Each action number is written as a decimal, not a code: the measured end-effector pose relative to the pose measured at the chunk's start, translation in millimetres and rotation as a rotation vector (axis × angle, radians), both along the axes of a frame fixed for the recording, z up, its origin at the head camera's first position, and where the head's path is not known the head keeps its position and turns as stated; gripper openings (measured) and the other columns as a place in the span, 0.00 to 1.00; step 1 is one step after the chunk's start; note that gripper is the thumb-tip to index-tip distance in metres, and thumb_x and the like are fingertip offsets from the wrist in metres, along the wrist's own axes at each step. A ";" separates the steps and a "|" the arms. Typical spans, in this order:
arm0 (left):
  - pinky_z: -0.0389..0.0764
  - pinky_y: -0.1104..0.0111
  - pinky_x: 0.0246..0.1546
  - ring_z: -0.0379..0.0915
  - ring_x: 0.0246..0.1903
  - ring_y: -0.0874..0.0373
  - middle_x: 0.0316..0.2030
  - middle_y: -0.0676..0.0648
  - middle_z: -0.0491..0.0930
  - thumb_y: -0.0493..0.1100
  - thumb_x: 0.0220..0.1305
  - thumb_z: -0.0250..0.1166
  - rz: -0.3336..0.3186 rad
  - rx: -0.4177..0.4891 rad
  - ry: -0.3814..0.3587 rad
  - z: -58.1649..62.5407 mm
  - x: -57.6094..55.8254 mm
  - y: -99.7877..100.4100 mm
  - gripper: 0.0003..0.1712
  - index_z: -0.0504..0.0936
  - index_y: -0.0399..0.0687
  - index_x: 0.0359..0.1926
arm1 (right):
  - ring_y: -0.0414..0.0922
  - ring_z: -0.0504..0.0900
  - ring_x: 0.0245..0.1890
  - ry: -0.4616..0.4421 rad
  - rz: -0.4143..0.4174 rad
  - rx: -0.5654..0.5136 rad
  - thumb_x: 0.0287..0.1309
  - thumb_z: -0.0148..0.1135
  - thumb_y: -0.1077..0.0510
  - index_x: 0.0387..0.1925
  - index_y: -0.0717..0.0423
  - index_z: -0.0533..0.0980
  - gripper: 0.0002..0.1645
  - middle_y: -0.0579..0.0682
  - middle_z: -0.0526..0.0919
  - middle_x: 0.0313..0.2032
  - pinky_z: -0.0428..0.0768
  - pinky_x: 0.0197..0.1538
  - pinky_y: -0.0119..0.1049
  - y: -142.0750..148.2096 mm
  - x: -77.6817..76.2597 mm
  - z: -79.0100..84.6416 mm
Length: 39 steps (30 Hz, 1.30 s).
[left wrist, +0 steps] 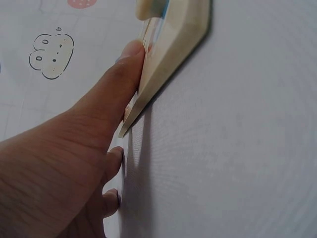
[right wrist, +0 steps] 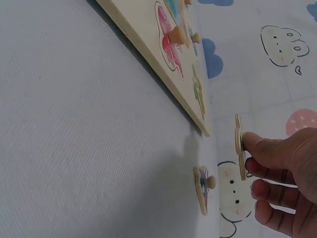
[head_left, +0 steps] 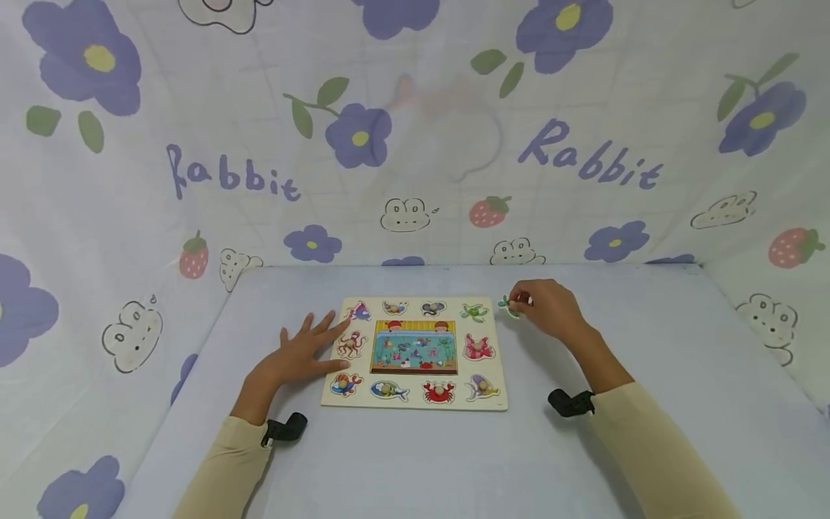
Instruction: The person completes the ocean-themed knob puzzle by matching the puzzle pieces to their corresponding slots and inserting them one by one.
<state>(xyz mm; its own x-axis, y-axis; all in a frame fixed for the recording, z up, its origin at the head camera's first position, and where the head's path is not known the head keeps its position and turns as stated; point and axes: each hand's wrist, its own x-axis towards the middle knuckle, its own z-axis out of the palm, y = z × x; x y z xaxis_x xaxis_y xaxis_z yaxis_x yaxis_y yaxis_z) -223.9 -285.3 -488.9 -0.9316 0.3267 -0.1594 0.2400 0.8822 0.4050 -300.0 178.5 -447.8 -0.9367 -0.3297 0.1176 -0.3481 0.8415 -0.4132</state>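
A wooden peg puzzle board [head_left: 415,405] with sea animals lies flat on the table. My left hand [head_left: 300,358] rests at its left side, fingers spread, thumb and index fingertip on the board. In the left wrist view the thumb [left wrist: 116,74] presses the board's edge. Just off the board's far right corner, my right hand [head_left: 547,306] pinches a small green puzzle piece [head_left: 507,305], raised above the table. The right wrist view shows that puzzle piece [right wrist: 240,148] edge-on between thumb and index finger. Near the hand, the board has a green turtle picture [head_left: 475,312] with no knob visible.
Another knobbed puzzle piece [right wrist: 202,189] lies on the table beyond the board's corner, seen in the right wrist view. Knobbed pieces such as a red crab [head_left: 439,391] sit in the board. A printed cloth [head_left: 447,144] hangs behind the table.
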 end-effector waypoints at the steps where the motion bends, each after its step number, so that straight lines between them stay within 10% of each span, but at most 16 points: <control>1: 0.30 0.24 0.64 0.29 0.77 0.30 0.80 0.40 0.45 0.68 0.64 0.65 0.000 0.000 0.000 0.2 0.0 0.1 0.51 0.55 0.58 0.80 | 0.46 0.76 0.29 -0.003 0.009 0.001 0.64 0.70 0.58 0.37 0.53 0.84 0.04 0.46 0.83 0.29 0.74 0.33 0.40 -3.5 -0.6 0.5; 39: 0.28 0.25 0.64 0.27 0.78 0.32 0.81 0.42 0.43 0.71 0.62 0.64 -0.003 -0.005 -0.002 -3.5 -2.3 -2.4 0.53 0.53 0.62 0.81 | 0.44 0.75 0.30 -0.034 0.132 0.128 0.65 0.69 0.56 0.39 0.52 0.84 0.04 0.45 0.81 0.28 0.73 0.33 0.37 -63.4 -24.8 -19.8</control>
